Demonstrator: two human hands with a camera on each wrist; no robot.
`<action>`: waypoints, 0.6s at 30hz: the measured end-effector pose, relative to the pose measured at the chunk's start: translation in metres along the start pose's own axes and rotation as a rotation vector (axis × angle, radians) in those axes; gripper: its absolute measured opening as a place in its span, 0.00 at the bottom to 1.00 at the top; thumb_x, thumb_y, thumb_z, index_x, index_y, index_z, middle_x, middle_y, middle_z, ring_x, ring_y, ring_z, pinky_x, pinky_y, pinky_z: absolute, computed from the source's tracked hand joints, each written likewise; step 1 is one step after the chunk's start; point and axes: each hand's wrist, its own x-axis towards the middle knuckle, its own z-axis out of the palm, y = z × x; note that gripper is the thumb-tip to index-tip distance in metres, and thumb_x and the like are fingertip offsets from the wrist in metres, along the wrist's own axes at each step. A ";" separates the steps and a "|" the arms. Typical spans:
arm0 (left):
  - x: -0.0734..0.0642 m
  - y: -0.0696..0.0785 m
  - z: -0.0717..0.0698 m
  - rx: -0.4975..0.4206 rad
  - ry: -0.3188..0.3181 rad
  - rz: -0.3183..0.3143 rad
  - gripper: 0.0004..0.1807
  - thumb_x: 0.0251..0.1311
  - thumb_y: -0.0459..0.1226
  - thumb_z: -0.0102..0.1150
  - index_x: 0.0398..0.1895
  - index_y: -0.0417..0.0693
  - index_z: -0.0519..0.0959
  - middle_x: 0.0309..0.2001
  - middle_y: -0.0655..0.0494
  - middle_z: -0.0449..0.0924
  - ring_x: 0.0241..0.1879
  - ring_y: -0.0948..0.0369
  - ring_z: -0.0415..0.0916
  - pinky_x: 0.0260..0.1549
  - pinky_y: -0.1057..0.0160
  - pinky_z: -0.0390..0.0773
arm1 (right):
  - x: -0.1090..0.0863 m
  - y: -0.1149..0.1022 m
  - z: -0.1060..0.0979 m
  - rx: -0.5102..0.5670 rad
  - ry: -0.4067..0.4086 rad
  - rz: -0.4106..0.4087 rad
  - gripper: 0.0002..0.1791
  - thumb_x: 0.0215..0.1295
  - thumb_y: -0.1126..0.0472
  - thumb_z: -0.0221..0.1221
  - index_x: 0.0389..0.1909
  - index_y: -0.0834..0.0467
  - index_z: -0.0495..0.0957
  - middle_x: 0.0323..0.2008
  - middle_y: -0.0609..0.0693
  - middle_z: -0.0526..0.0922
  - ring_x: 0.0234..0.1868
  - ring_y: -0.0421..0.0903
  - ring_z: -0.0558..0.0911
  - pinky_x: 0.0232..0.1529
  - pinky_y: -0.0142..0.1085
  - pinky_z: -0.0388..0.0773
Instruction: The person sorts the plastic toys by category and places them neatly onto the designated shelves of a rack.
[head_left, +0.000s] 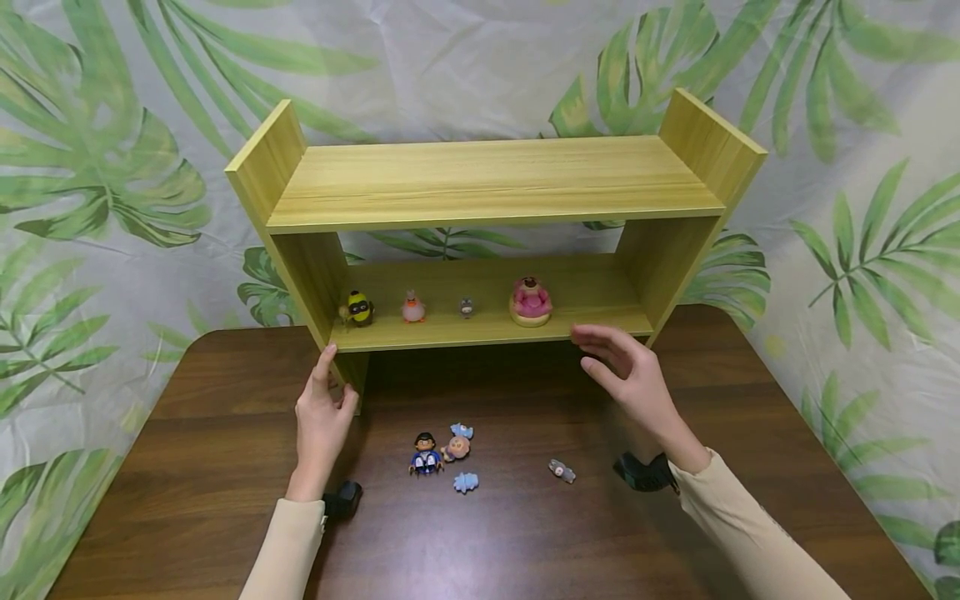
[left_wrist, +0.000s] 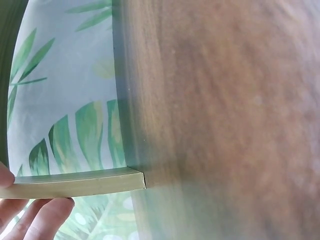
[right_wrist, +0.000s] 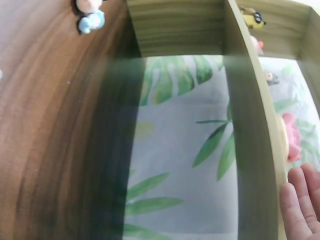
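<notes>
A light wooden two-tier shelf (head_left: 495,179) stands on the dark table. My left hand (head_left: 322,417) pinches the front edge of its left side panel (left_wrist: 75,183), with thumb and fingers on opposite faces. My right hand (head_left: 626,375) holds nothing; its extended fingers (right_wrist: 296,192) lie right at the front edge of the lower board, just right of a pink bear figure (head_left: 531,302). Along that board, further left, stand a small grey figure (head_left: 467,307), a pink-and-white figure (head_left: 413,307) and a yellow-and-black figure (head_left: 360,308).
On the table before the shelf lie a dark-haired toy figure in blue (head_left: 426,457), a peach-coloured figure (head_left: 457,448), two light-blue pieces, one of them nearer the front (head_left: 466,482), and a small grey figure (head_left: 561,471). A leaf-print cloth (head_left: 465,67) hangs behind.
</notes>
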 end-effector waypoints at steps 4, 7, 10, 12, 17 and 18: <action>0.000 0.001 0.000 0.001 0.003 0.006 0.42 0.52 0.18 0.53 0.68 0.58 0.57 0.51 0.36 0.73 0.32 0.46 0.76 0.17 0.54 0.72 | -0.008 0.004 0.000 -0.006 -0.022 0.029 0.20 0.61 0.80 0.53 0.56 0.73 0.71 0.52 0.68 0.74 0.54 0.48 0.76 0.54 0.38 0.71; 0.000 0.002 -0.001 0.002 0.003 0.010 0.42 0.52 0.18 0.53 0.68 0.58 0.57 0.53 0.36 0.73 0.32 0.46 0.76 0.17 0.55 0.71 | -0.015 0.007 0.001 -0.015 -0.039 0.054 0.21 0.62 0.79 0.54 0.56 0.72 0.71 0.52 0.67 0.75 0.54 0.48 0.76 0.54 0.37 0.72; 0.000 0.001 0.000 0.004 0.001 0.010 0.42 0.52 0.19 0.53 0.68 0.59 0.57 0.53 0.35 0.73 0.31 0.46 0.76 0.16 0.56 0.71 | -0.021 0.011 0.003 -0.027 -0.057 0.077 0.20 0.62 0.78 0.54 0.56 0.71 0.72 0.51 0.63 0.76 0.53 0.48 0.76 0.53 0.37 0.72; 0.000 0.001 0.000 0.007 0.001 0.010 0.42 0.52 0.19 0.53 0.68 0.59 0.57 0.53 0.35 0.73 0.31 0.46 0.76 0.16 0.55 0.71 | -0.024 0.014 0.003 -0.030 -0.068 0.090 0.20 0.62 0.78 0.55 0.56 0.70 0.72 0.51 0.59 0.77 0.52 0.49 0.77 0.52 0.37 0.73; 0.001 -0.001 0.000 0.011 0.002 0.011 0.42 0.52 0.19 0.53 0.68 0.59 0.57 0.53 0.36 0.73 0.31 0.45 0.77 0.16 0.56 0.71 | -0.032 0.021 0.006 -0.050 -0.094 0.095 0.21 0.60 0.79 0.55 0.56 0.70 0.72 0.50 0.54 0.78 0.50 0.51 0.77 0.50 0.37 0.74; 0.001 -0.001 0.000 0.011 0.003 0.012 0.42 0.52 0.19 0.53 0.68 0.59 0.57 0.53 0.36 0.73 0.30 0.45 0.77 0.16 0.56 0.71 | -0.034 0.022 0.007 -0.053 -0.098 0.096 0.21 0.60 0.79 0.56 0.56 0.71 0.72 0.50 0.55 0.79 0.50 0.51 0.78 0.50 0.36 0.74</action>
